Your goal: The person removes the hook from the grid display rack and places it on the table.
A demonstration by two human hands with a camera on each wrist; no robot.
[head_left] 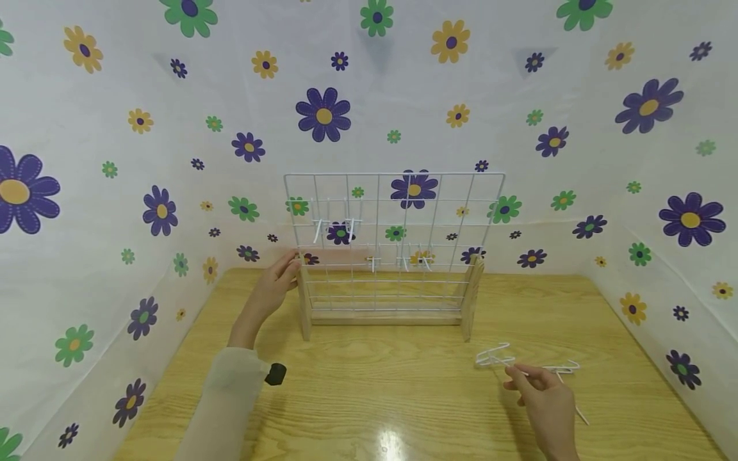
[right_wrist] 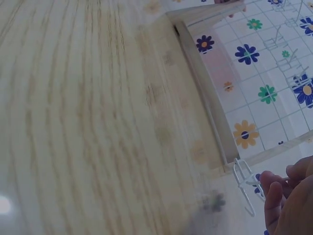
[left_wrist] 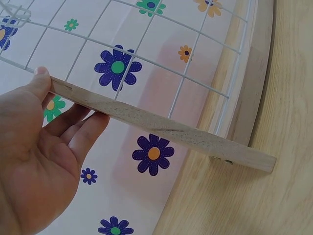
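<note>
A white wire grid panel [head_left: 394, 224] stands upright in a wooden stand [head_left: 386, 318]. My left hand [head_left: 271, 288] grips the top of the stand's left post [left_wrist: 161, 129], thumb on one side and fingers on the other. My right hand [head_left: 542, 400] pinches a white wire hook [head_left: 492, 357] between thumb and fingers, above the table to the right of the stand. That hook [right_wrist: 243, 183] also shows beside the fingertips in the right wrist view. Two white hooks [head_left: 353, 222] hang at the grid's upper left, and several hooks [head_left: 423, 257] hang lower, near its middle.
More white wire hooks [head_left: 567, 367] lie on the wooden table [head_left: 369, 378] beside and behind my right hand. A flower-printed white sheet [head_left: 392, 96] encloses the back and both sides. On the left sleeve sits a small black object [head_left: 275, 374].
</note>
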